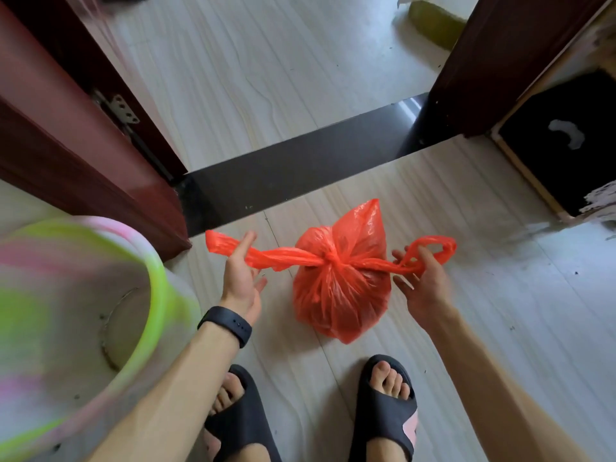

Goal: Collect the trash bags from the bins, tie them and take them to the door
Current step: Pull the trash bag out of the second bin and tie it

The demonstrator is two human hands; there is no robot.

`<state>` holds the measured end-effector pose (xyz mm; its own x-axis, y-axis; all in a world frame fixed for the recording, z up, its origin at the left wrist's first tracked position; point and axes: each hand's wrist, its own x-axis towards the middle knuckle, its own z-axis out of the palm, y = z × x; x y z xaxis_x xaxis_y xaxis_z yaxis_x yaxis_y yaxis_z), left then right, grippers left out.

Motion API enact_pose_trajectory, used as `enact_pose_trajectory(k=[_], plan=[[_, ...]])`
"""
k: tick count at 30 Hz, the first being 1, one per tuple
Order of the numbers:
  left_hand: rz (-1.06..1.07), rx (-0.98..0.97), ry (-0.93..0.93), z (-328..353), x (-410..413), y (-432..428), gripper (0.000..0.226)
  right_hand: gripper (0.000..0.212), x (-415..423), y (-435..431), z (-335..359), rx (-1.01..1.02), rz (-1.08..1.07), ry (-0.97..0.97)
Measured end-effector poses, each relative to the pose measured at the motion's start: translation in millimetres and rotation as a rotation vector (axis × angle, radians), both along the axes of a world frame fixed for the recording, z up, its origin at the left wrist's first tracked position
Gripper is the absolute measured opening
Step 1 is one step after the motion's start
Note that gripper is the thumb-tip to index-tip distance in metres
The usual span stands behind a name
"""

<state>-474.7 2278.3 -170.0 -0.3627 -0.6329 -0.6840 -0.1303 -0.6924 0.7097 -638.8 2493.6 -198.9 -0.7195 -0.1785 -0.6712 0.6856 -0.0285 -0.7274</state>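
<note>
Red thin-plastic trash bag [340, 295]: full, rounded, resting on pale floor [483, 328] near dark doorway threshold [300, 168]; neck knotted, two handle tails stretched sideways. Green-and-pink plastic bin [66, 295]: lower left, blurred.

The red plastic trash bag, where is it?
Head view, centre: the red plastic trash bag sits on the pale floor between the left hand and right hand, just before the dark door threshold.

both hands, left hand [240, 271] and right hand [421, 281], pull the red bag's [340, 288] handles.

no readable text, no labels, no brands, no numbers
</note>
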Motion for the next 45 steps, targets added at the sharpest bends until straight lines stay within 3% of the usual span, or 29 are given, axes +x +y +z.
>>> enact_pose_trajectory(k=[5,11,14,17,21,24,29,31,36,38,42,45], plan=[[0.38,0.124,-0.04,-11.5,3.5,26.0,0.04,0.037,14.6,-2.3,-1.3,-0.071,-0.014,0.077],[0.25,-0.044,-0.064,-22.0,12.0,41.1,0.038,0.073,43.2,2.1,-11.8,0.081,0.226,0.345],[0.085,-0.189,-0.097,-28.2,19.3,51.6,0.055,0.064,51.6,4.2,-20.1,0.284,0.465,0.568],[-0.003,-0.366,-0.109,-27.9,20.9,62.3,0.036,0.069,55.6,0.1,-26.2,0.582,0.647,0.647],[0.145,-0.495,-0.111,-29.7,21.1,61.4,0.049,0.062,51.3,-10.1,-22.6,0.559,0.626,0.657],[0.164,-0.486,-0.135,-29.7,27.3,63.0,0.039,0.053,44.8,-11.1,-23.2,0.544,0.579,0.689],[-0.357,-0.433,-0.242,-44.4,25.3,62.6,0.063,0.033,46.5,-22.3,-21.0,0.522,0.55,0.726],[-0.434,-0.353,-0.298,-47.0,12.3,55.6,0.082,0.029,47.7,-25.1,-20.4,0.538,0.548,0.764],[-0.536,-0.618,-0.234,-37.4,-23.1,41.6,0.055,0.021,42.3,-37.1,-12.0,0.563,0.545,0.899],[-0.591,-0.684,-0.236,-40.5,-28.5,42.0,0.054,0.023,37.6,-43.6,-9.1,0.54,0.593,1.008],[-0.638,-0.882,-0.232,-54.0,-29.9,38.0,0.059,0.022,33.2,-44.9,-17.5,0.601,0.678,0.974],[-0.601,-0.974,-0.161,-54.9,-32.9,37.5,0.05,0.019,36.0,-47.9,-12.3,0.636,0.647,1.125]])
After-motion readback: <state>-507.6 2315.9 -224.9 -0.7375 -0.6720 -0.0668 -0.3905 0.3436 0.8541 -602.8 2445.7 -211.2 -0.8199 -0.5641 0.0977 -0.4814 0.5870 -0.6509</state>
